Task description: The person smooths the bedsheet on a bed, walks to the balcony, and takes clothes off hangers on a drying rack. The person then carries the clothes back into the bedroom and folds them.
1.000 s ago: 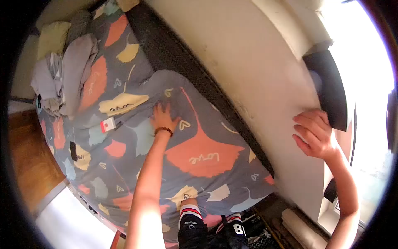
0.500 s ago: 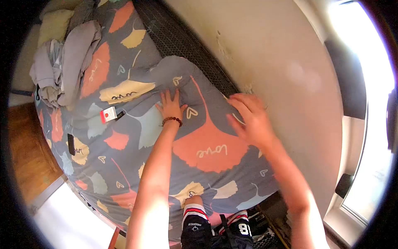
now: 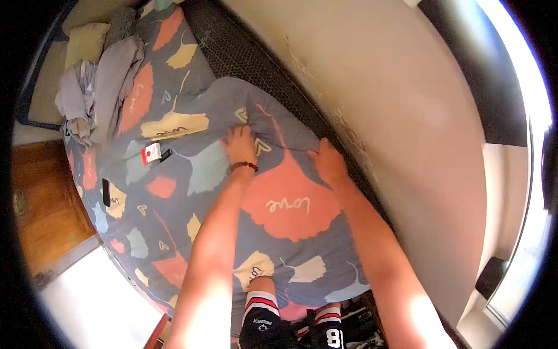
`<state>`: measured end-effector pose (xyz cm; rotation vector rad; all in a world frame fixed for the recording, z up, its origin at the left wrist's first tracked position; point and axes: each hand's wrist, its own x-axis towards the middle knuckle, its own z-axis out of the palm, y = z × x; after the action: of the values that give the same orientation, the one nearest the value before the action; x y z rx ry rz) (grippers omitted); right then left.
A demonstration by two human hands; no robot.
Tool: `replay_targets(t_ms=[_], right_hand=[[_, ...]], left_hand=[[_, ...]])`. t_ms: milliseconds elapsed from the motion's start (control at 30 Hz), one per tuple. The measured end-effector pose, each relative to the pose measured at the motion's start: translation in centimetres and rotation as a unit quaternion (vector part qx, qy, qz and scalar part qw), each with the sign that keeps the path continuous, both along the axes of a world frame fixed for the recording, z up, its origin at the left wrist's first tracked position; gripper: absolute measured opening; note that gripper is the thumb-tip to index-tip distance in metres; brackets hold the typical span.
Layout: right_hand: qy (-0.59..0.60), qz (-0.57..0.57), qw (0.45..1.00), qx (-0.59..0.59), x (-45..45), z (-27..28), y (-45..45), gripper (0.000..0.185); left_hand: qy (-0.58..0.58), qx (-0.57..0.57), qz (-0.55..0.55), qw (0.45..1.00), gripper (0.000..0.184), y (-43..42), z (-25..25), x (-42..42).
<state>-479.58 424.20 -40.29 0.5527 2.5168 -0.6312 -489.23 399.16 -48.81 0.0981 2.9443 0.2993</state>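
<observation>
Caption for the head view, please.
Left hand and right hand on a patterned quilt, beside a pale wall.

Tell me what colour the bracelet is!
The bracelet looks dark reddish-brown, best seen in the head view.

head: worn at head height | faces forward and down | near, above both arms | sole view
</observation>
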Motion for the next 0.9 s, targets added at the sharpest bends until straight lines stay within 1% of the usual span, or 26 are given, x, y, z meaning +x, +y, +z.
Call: replay_targets(t_ms=[33, 67, 100, 133, 167, 200, 267, 300, 367, 400, 433, 467, 500, 533, 567, 600, 633, 700, 733, 767, 800, 833, 867, 900], right_hand=[[-0.013, -0.036, 0.997, -0.064, 1.4, 0.5, 1.4, 0.050], [0.007, -0.013, 0.997, -0.070, 3.0, 0.6, 3.2, 0.051], [0.008, 0.004, 0.997, -0.071, 3.3, -0.6, 3.4, 0.051], [-0.023, -0.001, 1.000, -0.009, 3.3, -3.5, 1.9, 0.051], [-0.054, -0.015, 0.997, 0.057, 3.1, -5.5, 1.0, 0.051], [-0.057, -0.010, 0.997, 0.055, 1.7, -6.7, -0.1, 0.051], [-0.120, 0.046, 0.968, 0.214, 0.8, -6.9, -2.8, 0.055], [-0.125, 0.053, 0.967, 0.217, 0.5, -6.4, -3.2, 0.055], [-0.223, 0.023, 0.957, 0.183, -2.3, -5.0, -3.7, 0.063], [-0.224, 0.021, 0.957, 0.185, -2.8, -3.6, -4.7, 0.063], [-0.096, 0.127, 0.965, 0.208, -3.2, -2.0, -6.6, 0.084], [0.037, 0.233, 0.945, 0.227, -4.0, -0.7, -8.4, 0.105], [0.043, 0.234, 0.944, 0.228, -4.7, -1.1, -10.0, 0.105], [-0.044, 0.194, 0.966, 0.162, -5.3, -2.0, -11.8, 0.125], [-0.127, 0.153, 0.976, 0.092, -6.1, -3.1, -13.1, 0.145], [-0.167, 0.138, 0.974, 0.063, -6.7, -4.5, -12.8, 0.169], [-0.162, 0.143, 0.975, 0.060, -7.4, -4.2, -13.1, 0.169], [-0.252, 0.145, 0.953, 0.079, -8.3, -3.1, -12.7, 0.173], [-0.247, 0.148, 0.954, 0.082, -8.9, -3.3, -12.4, 0.173], [-0.286, 0.140, 0.943, 0.094, -9.2, -3.8, -12.7, 0.176], [-0.323, 0.132, 0.931, 0.104, -9.9, -4.1, -13.2, 0.178], [-0.320, 0.136, 0.932, 0.101, -10.1, -4.2, -13.5, 0.178], [-0.318, 0.123, 0.933, 0.116, -10.0, -4.3, -13.7, 0.179], [-0.318, 0.108, 0.933, 0.131, -9.9, -4.0, -13.8, 0.179]], left_hand=[[-0.008, -0.001, -0.001, 1.000, 0.027, 1.1, 1.1, 0.7], [-0.052, 0.004, -0.045, 0.998, 0.030, 2.8, 3.2, 1.3], [-0.084, 0.009, -0.071, 0.994, 0.034, 3.4, 4.1, 0.7], [-0.085, 0.002, -0.052, 0.995, 0.034, 1.9, 2.1, 0.2], [-0.021, 0.020, -0.089, 0.996, 0.036, 1.4, -0.4, 0.8], [0.042, 0.042, -0.128, 0.990, 0.038, 1.4, -2.3, 0.9], [0.047, 0.065, -0.126, 0.989, 0.040, 1.4, -1.8, 0.9], [0.056, 0.079, -0.124, 0.988, 0.041, 1.3, -1.2, 1.0], [0.067, 0.084, -0.130, 0.986, 0.042, 1.1, -2.5, 0.2], [0.056, 0.090, -0.132, 0.986, 0.043, 1.0, -2.8, 0.3], [0.046, 0.095, -0.132, 0.986, 0.044, 0.8, -2.6, 0.5], [0.033, 0.096, -0.136, 0.986, 0.047, 0.6, -1.8, 0.3], [0.038, 0.095, -0.134, 0.986, 0.047, 0.5, -1.9, 0.3], [0.030, 0.108, -0.138, 0.984, 0.048, 0.4, -2.2, 0.4], [0.023, 0.118, -0.142, 0.982, 0.049, 0.1, -2.5, 0.2], [-0.008, 0.119, -0.149, 0.982, 0.050, -0.2, -2.4, 0.0], [-0.004, 0.114, -0.145, 0.983, 0.050, -0.8, -1.4, -0.2], [-0.027, 0.161, -0.152, 0.975, 0.052, -0.9, 0.8, -0.3], [0.003, 0.174, -0.142, 0.974, 0.049, -1.0, 1.5, -0.4], [0.007, 0.171, -0.138, 0.976, 0.049, -1.7, 2.5, -0.7], [-0.025, 0.201, -0.135, 0.970, 0.046, -2.8, 4.2, -1.7], [-0.062, 0.232, -0.133, 0.962, 0.044, -3.9, 5.2, -2.4], [0.016, 0.296, -0.091, 0.951, 0.035, -5.3, 4.1, -2.8], [0.033, 0.303, -0.069, 0.950, 0.030, -7.3, 4.9, -3.8]])
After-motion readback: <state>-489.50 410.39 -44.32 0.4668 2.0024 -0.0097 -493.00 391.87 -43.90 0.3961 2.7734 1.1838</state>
